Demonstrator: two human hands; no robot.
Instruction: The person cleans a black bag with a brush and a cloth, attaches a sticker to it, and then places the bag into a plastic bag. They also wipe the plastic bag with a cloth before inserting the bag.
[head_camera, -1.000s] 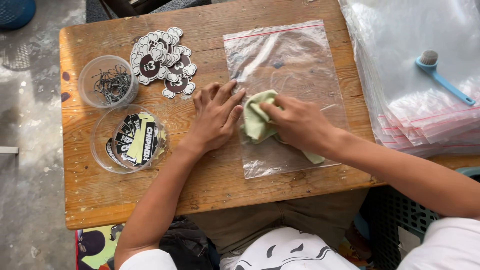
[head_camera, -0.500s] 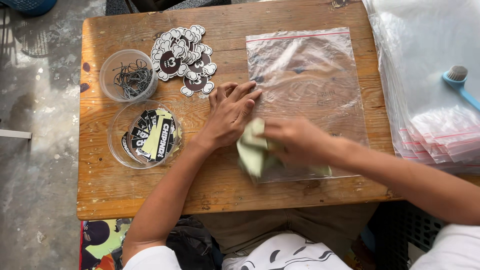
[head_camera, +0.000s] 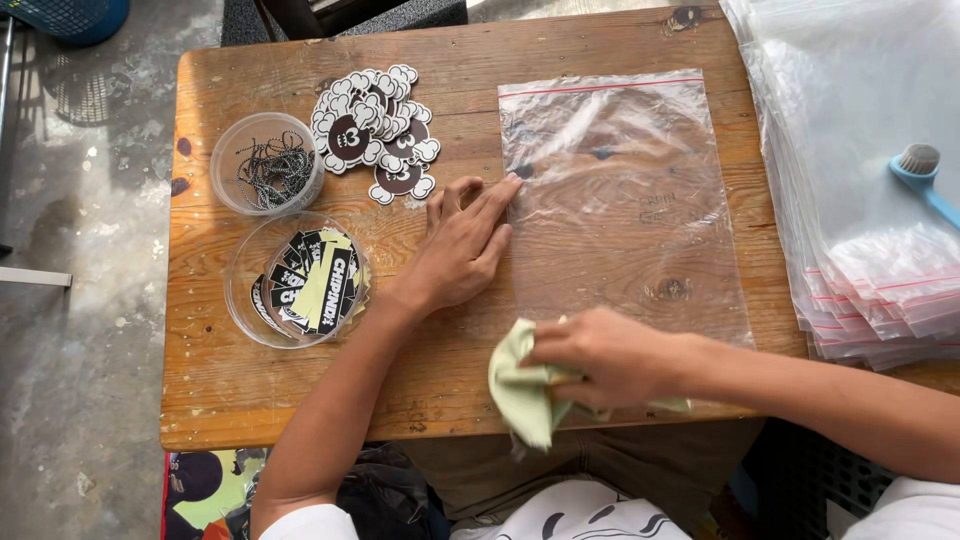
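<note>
We're looking down at a small wooden table (head_camera: 230, 400), and two clear round tubs are sitting at about 9 o'clock from our hands. The upper tub (head_camera: 266, 163) is holding a tangle of thin dark ball chains; the lower tub (head_camera: 298, 279), just beside it, is holding black-and-white and pale yellow stickers, stacked loosely. At 11 o'clock a pile of die-cut cartoon stickers (head_camera: 377, 128) is lying straight on the wood.

Our left hand (head_camera: 462, 245) is lying flat with fingers spread narrow, pressing on the left edge of a clear zip bag (head_camera: 625, 210) that is lying flat in the middle of the table, red-striped seal toward 12 o'clock. Our right hand (head_camera: 607, 355) is closed around a pale green cloth (head_camera: 522, 390) at the bag's lower left corner, right at the table's near edge, with part of the cloth hanging over.

At 3 o'clock a stack of more zip bags (head_camera: 860, 260) is overhanging the table's right side, with a blue brush (head_camera: 922, 170) resting on top. Concrete floor (head_camera: 90, 330) is showing off to 9 o'clock. Bare wood is running along the near left corner and between the tubs and the bag.
</note>
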